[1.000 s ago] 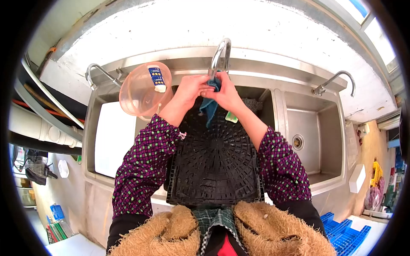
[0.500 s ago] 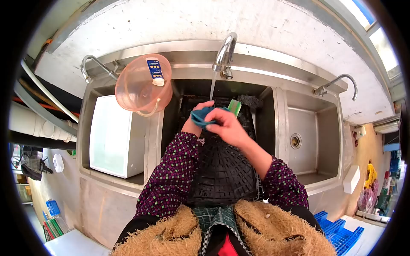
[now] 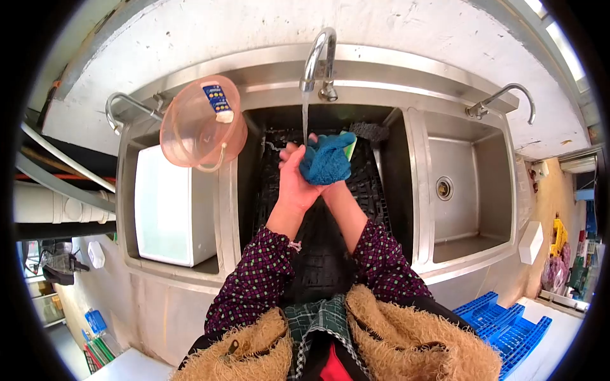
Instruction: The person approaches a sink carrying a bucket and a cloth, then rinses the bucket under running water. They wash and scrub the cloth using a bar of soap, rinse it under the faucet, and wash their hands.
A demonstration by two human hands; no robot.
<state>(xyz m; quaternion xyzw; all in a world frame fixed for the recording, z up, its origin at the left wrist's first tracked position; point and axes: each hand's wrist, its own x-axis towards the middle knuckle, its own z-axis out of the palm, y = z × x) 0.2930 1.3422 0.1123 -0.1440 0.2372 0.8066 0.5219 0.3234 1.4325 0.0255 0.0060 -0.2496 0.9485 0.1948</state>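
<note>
Loosely, hands around blue cloth

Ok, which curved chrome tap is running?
The middle curved chrome tap: water streams from it, while none shows at the left tap or right tap.

Single head view, wide-angle. The camera is looking forward and steeply down from the wearer's head. The coat is filling the near bottom edge; the left hand and right hand are appearing near centre, the row of sinks is spreading sideways, and the wall is curving across the top.
</note>
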